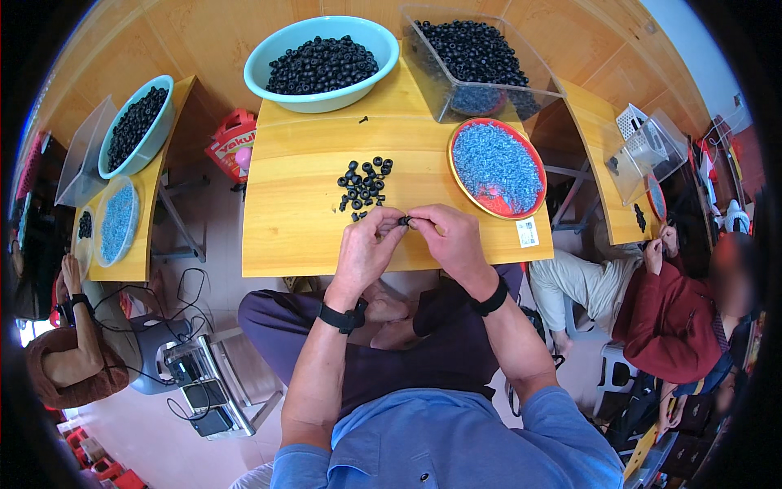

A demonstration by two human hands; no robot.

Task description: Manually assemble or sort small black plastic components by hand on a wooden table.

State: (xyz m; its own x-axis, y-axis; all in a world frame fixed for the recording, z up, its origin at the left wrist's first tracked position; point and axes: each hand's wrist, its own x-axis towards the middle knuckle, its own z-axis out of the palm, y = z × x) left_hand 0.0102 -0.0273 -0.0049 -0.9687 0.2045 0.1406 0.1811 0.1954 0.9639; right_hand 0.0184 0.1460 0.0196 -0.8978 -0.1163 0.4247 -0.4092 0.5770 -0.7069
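Observation:
Over the table's near edge, my left hand (368, 248) and my right hand (448, 240) meet with fingertips pinched together. Between them is a small black round part (404, 220), mostly covered by the fingers, so its exact form is hidden. Just beyond my hands, a loose pile of small black ring-like parts (364, 181) lies on the yellow wooden table (301, 220). To the right of the pile stands a round red tray (540, 175) filled with tiny translucent blue pieces (497, 163).
A light-blue basin (254, 69) and a clear plastic bin (533, 77), both holding many black parts, stand at the back. A white card (528, 231) lies front right. Co-workers sit at side tables: a brown sleeve (73, 367) left, a maroon jacket (668, 326) right.

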